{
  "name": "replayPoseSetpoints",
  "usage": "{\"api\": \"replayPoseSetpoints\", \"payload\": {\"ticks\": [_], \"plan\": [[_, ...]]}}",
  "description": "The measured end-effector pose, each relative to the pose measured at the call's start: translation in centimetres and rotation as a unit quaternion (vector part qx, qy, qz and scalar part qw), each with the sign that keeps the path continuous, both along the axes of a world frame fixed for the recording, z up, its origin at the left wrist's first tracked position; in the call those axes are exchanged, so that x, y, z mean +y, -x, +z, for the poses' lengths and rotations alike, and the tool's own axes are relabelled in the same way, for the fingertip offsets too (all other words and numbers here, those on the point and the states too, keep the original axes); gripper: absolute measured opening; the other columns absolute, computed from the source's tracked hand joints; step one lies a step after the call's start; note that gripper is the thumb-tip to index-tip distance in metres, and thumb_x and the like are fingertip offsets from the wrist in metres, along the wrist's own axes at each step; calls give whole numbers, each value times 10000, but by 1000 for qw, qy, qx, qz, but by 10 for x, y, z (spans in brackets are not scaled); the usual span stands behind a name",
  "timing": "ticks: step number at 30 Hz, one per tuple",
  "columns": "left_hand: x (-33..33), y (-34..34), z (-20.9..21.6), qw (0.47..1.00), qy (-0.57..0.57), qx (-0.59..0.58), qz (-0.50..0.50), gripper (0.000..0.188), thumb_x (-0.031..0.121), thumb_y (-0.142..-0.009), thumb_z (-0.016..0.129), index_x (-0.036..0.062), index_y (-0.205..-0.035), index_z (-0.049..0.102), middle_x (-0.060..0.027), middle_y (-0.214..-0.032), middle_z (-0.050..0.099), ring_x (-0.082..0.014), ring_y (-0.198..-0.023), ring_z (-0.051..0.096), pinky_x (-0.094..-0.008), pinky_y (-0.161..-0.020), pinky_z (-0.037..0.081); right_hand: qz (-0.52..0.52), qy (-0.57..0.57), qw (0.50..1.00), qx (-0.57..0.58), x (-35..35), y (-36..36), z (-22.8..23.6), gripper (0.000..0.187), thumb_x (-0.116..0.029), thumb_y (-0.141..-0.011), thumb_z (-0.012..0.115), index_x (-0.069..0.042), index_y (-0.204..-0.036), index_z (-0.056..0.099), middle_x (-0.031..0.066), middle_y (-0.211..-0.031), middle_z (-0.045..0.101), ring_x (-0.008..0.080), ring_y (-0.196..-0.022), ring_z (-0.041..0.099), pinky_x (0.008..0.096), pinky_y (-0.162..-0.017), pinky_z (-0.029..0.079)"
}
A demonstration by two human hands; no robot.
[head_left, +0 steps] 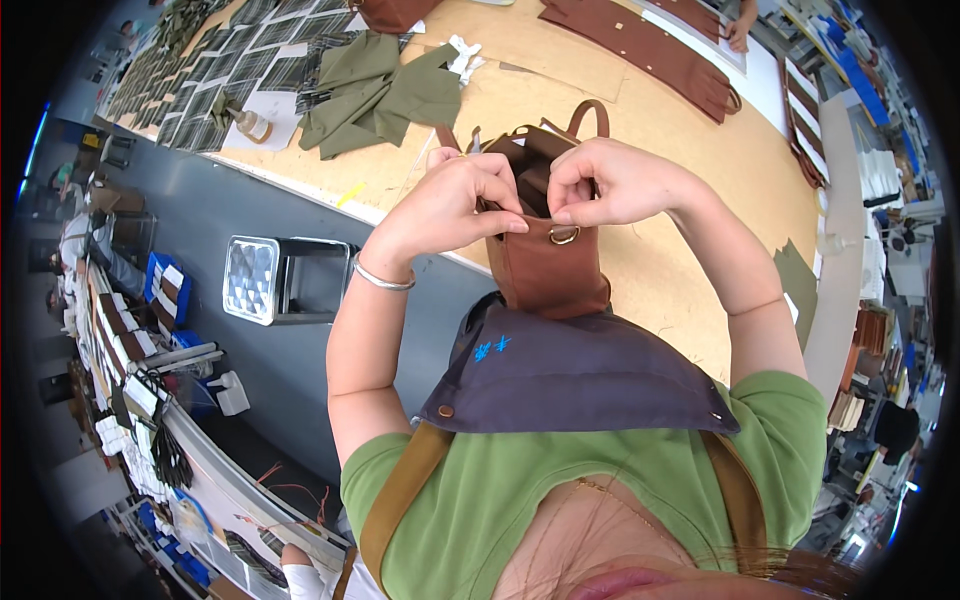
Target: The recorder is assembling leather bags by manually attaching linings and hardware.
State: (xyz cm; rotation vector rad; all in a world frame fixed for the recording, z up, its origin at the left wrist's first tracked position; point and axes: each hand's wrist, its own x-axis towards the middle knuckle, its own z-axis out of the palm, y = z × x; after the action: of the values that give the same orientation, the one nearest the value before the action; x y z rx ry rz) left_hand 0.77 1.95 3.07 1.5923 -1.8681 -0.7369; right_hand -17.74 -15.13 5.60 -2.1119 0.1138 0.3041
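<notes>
A brown handbag (548,268) stands upright at the table's near edge, close against my dark apron (590,365). Its mouth gapes toward the far side, and a handle loop (590,112) rises behind. My left hand (455,203) pinches the near rim, thumb outside and fingers over the edge. A little to the right, my right hand (622,185) grips the same rim between thumb and curled fingers. Just below the rim, between the hands, sits a metal ring (564,236). Something small and greyish shows behind my left fingers; its kind cannot be made out.
Olive fabric pieces (385,95) and a small bottle (252,126) lie on the table (660,270) at the far left, beside plaid pieces (190,85). Brown bags (645,55) and another person's hand (738,36) are far right. A metal stool (252,280) stands left.
</notes>
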Motion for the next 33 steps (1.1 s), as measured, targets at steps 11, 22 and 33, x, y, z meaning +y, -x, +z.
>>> {"api": "replayPoseSetpoints", "payload": {"ticks": [11, 22, 33], "plan": [[5, 11, 0, 997, 59, -32, 47, 125, 248, -742, 831, 152, -780, 759, 69, -841, 643, -104, -814, 529, -338, -873, 234, -40, 56, 998, 7, 16, -4, 15, 139, -200, -790, 720, -72, -843, 718, 34, -711, 664, 126, -642, 618, 287, -595, 477], [14, 24, 7, 993, 65, -47, 81, 128, 225, -776, 811, 175, -860, 728, 78, -786, 684, -115, -750, 522, -333, -858, 243, -19, 43, 999, 3, 11, -8, 5, 150, -172, -739, 715, -49, -826, 720, 45, -672, 663, 127, -615, 607, 284, -569, 472], [18, 6, 6, 998, 27, -7, 64, 472, 99, -654, 838, 168, -1090, 671, 24, -1053, 686, -161, -1084, 576, -385, -968, 267, -17, 121, 992, -9, 18, -6, 12, 297, -344, -735, 785, -76, -852, 728, 36, -674, 653, 171, -622, 621, 316, -575, 473]]}}
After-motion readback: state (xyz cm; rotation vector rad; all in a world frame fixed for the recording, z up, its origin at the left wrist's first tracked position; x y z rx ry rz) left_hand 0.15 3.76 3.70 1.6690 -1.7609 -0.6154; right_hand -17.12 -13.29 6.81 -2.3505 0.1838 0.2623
